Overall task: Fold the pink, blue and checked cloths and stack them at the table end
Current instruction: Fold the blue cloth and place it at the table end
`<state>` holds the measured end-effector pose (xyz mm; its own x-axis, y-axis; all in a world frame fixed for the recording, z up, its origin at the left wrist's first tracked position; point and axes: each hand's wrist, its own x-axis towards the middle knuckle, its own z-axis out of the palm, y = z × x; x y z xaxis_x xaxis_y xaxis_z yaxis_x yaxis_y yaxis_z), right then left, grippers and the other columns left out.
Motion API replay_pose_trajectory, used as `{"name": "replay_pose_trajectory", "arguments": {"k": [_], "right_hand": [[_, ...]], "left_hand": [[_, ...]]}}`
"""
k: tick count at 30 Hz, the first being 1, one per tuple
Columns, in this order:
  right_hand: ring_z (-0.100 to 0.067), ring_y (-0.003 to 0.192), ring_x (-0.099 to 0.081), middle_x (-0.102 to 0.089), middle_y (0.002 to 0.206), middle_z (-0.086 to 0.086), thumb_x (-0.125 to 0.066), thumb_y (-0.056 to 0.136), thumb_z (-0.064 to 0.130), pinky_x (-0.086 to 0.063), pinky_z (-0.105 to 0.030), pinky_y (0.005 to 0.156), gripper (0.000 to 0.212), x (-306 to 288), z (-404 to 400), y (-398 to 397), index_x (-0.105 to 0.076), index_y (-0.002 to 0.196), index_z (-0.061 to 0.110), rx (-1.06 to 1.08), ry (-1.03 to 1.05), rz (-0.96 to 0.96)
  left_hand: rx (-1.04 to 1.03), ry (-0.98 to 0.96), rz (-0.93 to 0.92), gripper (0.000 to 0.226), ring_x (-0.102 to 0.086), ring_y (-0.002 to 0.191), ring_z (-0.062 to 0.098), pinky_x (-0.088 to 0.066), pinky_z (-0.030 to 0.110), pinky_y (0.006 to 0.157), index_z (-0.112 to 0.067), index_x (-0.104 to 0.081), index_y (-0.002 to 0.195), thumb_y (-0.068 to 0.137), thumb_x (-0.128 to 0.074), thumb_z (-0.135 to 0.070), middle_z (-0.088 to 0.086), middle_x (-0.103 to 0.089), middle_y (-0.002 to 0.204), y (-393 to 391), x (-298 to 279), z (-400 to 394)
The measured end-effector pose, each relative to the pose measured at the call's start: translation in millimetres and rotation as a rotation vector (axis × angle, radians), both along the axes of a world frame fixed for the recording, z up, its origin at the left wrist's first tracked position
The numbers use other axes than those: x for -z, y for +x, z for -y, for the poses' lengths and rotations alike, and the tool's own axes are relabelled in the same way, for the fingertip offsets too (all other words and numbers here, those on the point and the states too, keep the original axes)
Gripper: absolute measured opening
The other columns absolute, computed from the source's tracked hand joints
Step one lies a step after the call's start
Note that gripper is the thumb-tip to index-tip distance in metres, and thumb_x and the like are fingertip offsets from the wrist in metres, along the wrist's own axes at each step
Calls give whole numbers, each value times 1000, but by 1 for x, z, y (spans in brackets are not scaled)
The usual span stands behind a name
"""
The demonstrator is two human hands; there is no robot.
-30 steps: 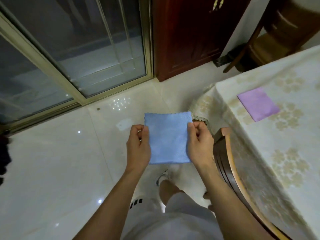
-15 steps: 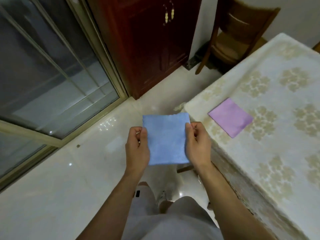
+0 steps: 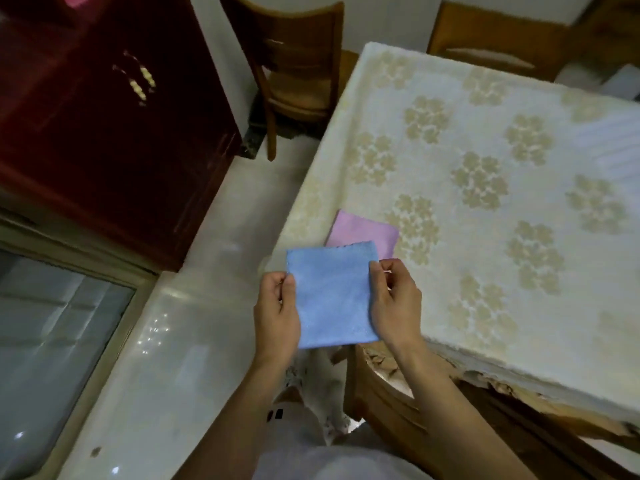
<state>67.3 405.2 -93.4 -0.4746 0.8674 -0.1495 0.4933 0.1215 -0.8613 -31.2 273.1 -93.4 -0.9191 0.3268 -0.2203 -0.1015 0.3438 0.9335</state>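
A folded blue cloth hangs in the air over the near left corner of the table. My left hand pinches its left edge and my right hand pinches its right edge. Just beyond it a folded pink cloth lies flat on the table, partly hidden behind the blue cloth's top edge. No checked cloth shows in this view.
The table carries a cream cloth with a gold flower pattern. A wooden chair is tucked under the near edge below my right wrist. Two more chairs stand at the far end. A dark red cabinet and a glass door are at left.
My view and both hands have swung right toward the table. The blue cloth, earlier over the floor, now overlaps the pink cloth's near edge. The grip is unchanged.
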Motion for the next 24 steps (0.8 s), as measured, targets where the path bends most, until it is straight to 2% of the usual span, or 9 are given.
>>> {"name": "replay_pose_trajectory", "arguments": {"k": [6,7,9,12,15,18,21,24], "right_hand": [[-10,65,-57,-62,74,0,-47,104,35,-38,-30,57,24,12,-26,-5,-57,90,18,167,-37,86],[-11,65,-57,-62,74,0,-47,104,35,-38,-30,57,24,16,-29,-8,-57,90,17,190,-35,98],[-8,61,-56,-61,72,1,-47,104,34,-35,-21,52,23,22,-35,-13,-56,91,17,229,-49,116],[-5,62,-56,-60,68,3,-46,104,34,-34,-19,50,21,34,-44,-21,-55,93,19,273,-61,139],[-7,63,-57,-61,70,6,-45,105,34,-35,-23,53,20,45,-53,-28,-54,95,19,300,-62,181],[-8,65,-58,-60,72,7,-42,105,34,-35,-23,54,21,56,-65,-37,-53,97,18,291,-57,235],[-13,66,-59,-59,73,6,-40,106,36,-36,-26,53,21,69,-77,-47,-51,100,19,266,-56,299],[-24,70,-60,-60,76,2,-37,106,36,-37,-32,57,21,83,-86,-56,-49,103,20,252,-56,359]], "left_hand": [[227,-54,15,20,-43,60,3,-37,26,59,-24,-48,82,102,-47,-24,-4,-50,69,-33,23,-51],[255,-72,12,21,-42,59,4,-36,26,58,-23,-47,82,102,-47,-25,-4,-50,68,-38,25,-57],[308,-119,-16,22,-43,57,4,-34,23,55,-22,-45,81,102,-46,-26,-4,-48,65,-47,30,-69],[386,-181,-77,22,-46,56,5,-33,19,52,-24,-42,81,102,-46,-27,-5,-47,62,-60,40,-85],[447,-227,-115,21,-49,59,7,-33,20,52,-26,-40,82,103,-44,-28,-7,-50,65,-71,51,-99],[456,-274,-121,18,-52,63,14,-26,30,56,-22,-43,86,103,-44,-29,-7,-53,67,-79,66,-114],[441,-322,-155,18,-56,72,27,-29,31,61,-21,-43,88,102,-43,-31,1,-59,76,-86,83,-126],[427,-366,-200,17,-58,82,31,-32,32,65,-18,-48,91,102,-45,-30,8,-63,87,-91,94,-137]]}}
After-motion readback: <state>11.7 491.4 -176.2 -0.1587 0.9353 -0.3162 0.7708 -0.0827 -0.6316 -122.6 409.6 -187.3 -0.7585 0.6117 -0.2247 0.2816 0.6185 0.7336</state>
